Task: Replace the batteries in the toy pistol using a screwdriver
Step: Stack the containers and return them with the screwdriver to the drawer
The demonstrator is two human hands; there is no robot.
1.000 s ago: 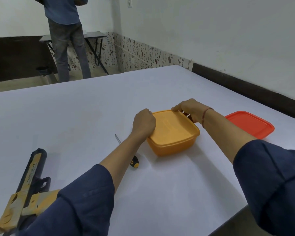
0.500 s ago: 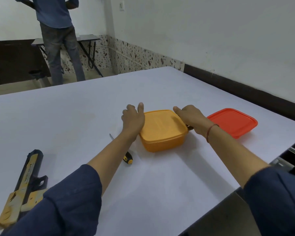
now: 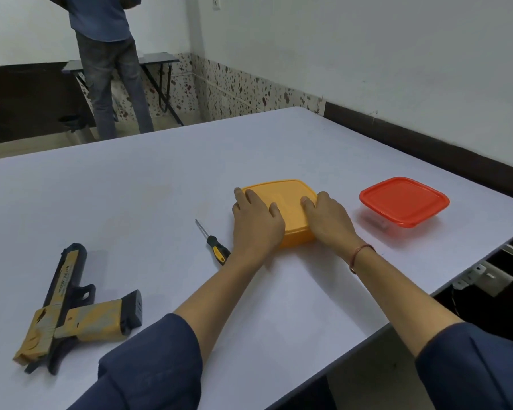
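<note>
A black and yellow toy pistol (image 3: 71, 303) lies flat at the near left of the white table (image 3: 137, 208). A small screwdriver (image 3: 213, 242) with a black and yellow handle lies between the pistol and an orange lidded box (image 3: 282, 199). My left hand (image 3: 256, 221) rests on the box's near left side with its fingers laid over the lid. My right hand (image 3: 328, 218) rests on the near right side, fingertips on the lid. What the box contains is hidden.
A clear box with a red lid (image 3: 403, 201) stands to the right of the orange box, close to the table's right edge. A person (image 3: 107, 54) stands with their back turned beside a small folding table (image 3: 157, 62) across the room.
Both hands have slid from the orange box's sides toward its near edge and now lie on top of the lid. The view has shifted, bringing the whole pistol into sight.
</note>
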